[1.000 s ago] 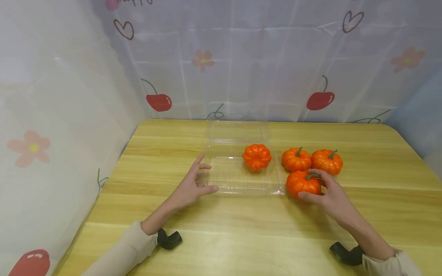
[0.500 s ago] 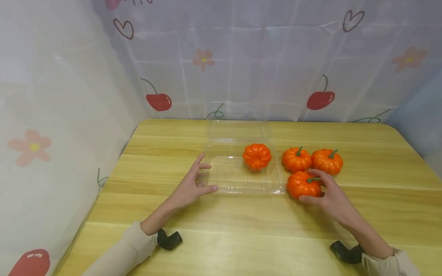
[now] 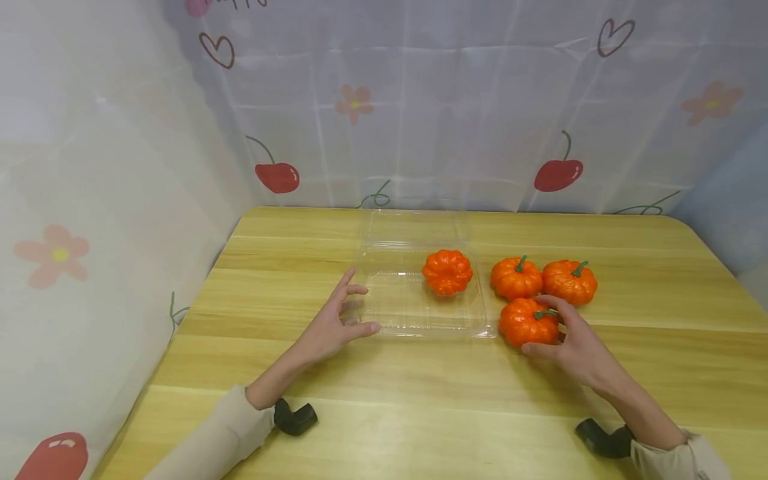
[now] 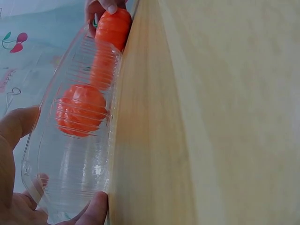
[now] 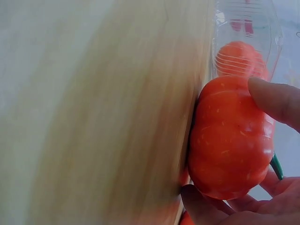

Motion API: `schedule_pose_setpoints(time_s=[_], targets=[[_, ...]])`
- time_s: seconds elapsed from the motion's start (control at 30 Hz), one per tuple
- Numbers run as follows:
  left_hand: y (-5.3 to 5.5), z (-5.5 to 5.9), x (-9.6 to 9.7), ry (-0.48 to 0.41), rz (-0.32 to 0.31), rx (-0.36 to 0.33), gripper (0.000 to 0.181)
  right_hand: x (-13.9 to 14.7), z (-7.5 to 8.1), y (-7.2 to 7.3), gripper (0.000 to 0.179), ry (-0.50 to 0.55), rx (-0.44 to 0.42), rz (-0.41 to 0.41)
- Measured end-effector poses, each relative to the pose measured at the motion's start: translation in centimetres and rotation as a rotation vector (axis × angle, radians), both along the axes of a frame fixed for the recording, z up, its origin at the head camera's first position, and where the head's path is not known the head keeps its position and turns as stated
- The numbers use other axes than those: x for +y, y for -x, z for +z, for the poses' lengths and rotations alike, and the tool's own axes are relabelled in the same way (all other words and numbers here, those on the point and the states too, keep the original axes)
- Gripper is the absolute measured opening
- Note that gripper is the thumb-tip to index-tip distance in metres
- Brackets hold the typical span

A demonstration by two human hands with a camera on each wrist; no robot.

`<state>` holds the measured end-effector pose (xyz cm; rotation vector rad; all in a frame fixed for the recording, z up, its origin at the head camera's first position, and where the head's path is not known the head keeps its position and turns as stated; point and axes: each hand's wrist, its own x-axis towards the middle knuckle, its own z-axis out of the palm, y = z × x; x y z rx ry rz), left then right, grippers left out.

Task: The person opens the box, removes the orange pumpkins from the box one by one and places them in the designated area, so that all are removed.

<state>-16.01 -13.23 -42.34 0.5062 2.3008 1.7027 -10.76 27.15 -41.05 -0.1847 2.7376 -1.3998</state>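
Through the head camera I have my right hand (image 3: 585, 347) curled around the front orange pumpkin (image 3: 523, 323), thumb along its near side and fingers reaching around its far side, with its green stem (image 3: 546, 313) pointing toward my palm. That pumpkin sits just right of the near right corner of a clear plastic container (image 3: 432, 331); I can't tell whether its base is touching the wooden tabletop (image 3: 420, 413). My right wrist feed shows thumb and fingers on opposite sides of its ribbed, glossy skin. My left hand (image 3: 330, 327) is spread wide at the container's left side, thumb by the near left corner and the other fingers relaxed along the wall, gripping nothing. The container lies with its lid (image 3: 414, 227) folded back toward the patterned curtain (image 3: 444, 120). Inside, toward the back right, I see one pumpkin (image 3: 447, 272) with a dimpled face turned toward me. Outside, behind the held one, a second pumpkin (image 3: 516, 279) and a third pumpkin (image 3: 570, 281) sit side by side on the tabletop, stems up. A black bent piece (image 3: 295, 419) shows at my left cuff, and a matching black piece (image 3: 603, 439) at my right.
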Motion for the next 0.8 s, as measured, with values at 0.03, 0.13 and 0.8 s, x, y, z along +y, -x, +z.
schedule_pose_setpoints(time_s=[0.03,0.13,0.8], targets=[[0.0,0.0,0.0,0.0,0.0,-0.001,0.068,0.0,0.0,0.0,0.083,0.0,0.001,0.002],[0.1,-0.1,0.0,-0.007,0.004,-0.009,0.069,0.0,0.0,0.0,0.084,0.008,0.002,0.009],[0.3,-0.2,-0.1,-0.006,0.006,-0.02,0.079,-0.8,3.9,-1.9,0.078,0.05,0.184,0.08]])
